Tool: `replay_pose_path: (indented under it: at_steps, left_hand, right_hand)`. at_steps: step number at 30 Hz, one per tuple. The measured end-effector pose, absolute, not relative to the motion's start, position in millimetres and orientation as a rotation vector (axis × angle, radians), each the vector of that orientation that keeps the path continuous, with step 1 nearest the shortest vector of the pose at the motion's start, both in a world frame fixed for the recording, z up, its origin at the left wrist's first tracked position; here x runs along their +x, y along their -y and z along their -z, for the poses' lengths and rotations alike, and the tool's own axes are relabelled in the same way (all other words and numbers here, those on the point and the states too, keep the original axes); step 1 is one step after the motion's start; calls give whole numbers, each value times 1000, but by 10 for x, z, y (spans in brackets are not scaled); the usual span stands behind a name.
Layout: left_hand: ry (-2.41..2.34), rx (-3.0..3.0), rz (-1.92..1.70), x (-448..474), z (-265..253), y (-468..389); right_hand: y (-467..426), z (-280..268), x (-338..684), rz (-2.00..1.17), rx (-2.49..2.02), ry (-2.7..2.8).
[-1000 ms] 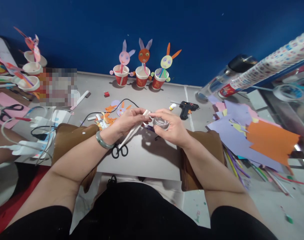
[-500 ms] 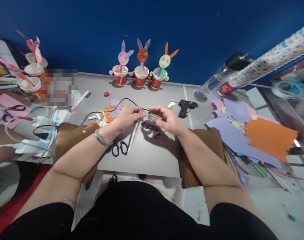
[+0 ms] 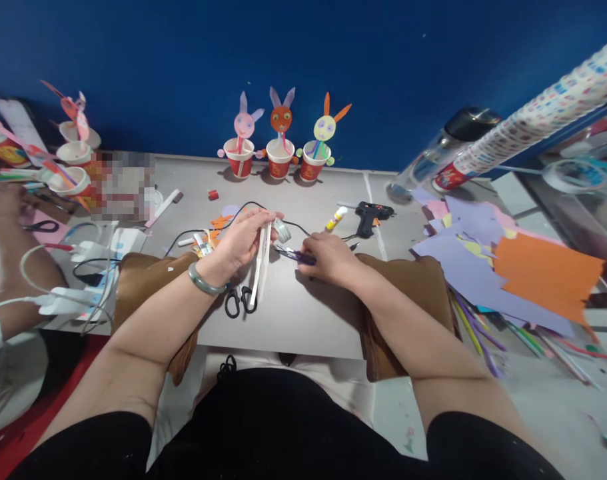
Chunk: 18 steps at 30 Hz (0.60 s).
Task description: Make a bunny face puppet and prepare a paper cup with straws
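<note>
My left hand (image 3: 244,235), with a bangle at the wrist, is closed on a pair of long, thin white strips (image 3: 261,270) that hang down toward the table. A small roll of clear tape (image 3: 282,231) is at its fingertips. To the right, my right hand (image 3: 332,259) is closed around a dark purple tool with slim metal tips (image 3: 296,255), probably scissors. Its tips point left toward the strips. Black-handled scissors (image 3: 240,302) lie just below my left hand, partly behind the strips. A glue stick with a yellow label (image 3: 335,219) lies beyond my right hand.
A black glue gun (image 3: 370,218) and its cable lie at the right. Three red cups with paper rabbits (image 3: 279,160) stand by the blue wall. Coloured paper (image 3: 533,267), a clear bottle (image 3: 428,157) and stacked cups are at right. Another person's arm (image 3: 8,247) is at left, near power strips.
My right hand has left the tape roll, moved down and right, and picked up the purple tool. The tape roll is now by my left fingers, and the white strips hang more upright.
</note>
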<state>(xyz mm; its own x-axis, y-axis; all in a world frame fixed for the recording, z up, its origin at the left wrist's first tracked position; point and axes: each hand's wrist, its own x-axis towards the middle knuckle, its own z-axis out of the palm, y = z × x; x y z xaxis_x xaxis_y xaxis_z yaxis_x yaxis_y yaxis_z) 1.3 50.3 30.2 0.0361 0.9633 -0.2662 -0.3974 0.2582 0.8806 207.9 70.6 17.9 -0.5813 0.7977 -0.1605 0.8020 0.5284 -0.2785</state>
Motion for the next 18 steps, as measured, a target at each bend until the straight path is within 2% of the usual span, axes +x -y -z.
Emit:
replay_pose_path:
  at_steps: [3,8,15,18]
  left_hand:
    - [-1017,670,-1205,15,-317,-512]
    - [-978,638,-1162,40,-346,-499]
    - [-921,534,-1244,30,-281,-515]
    - [-949,503,-1285,41,-258,-527]
  right_hand:
    - [-658,-175,2022,359,1352,-2639]
    - [-652,-151,2010,371,1386,-2561]
    - [-747,-126,2088,409,1898,-2641]
    - [-739,-113,2136,645,2146,-2979]
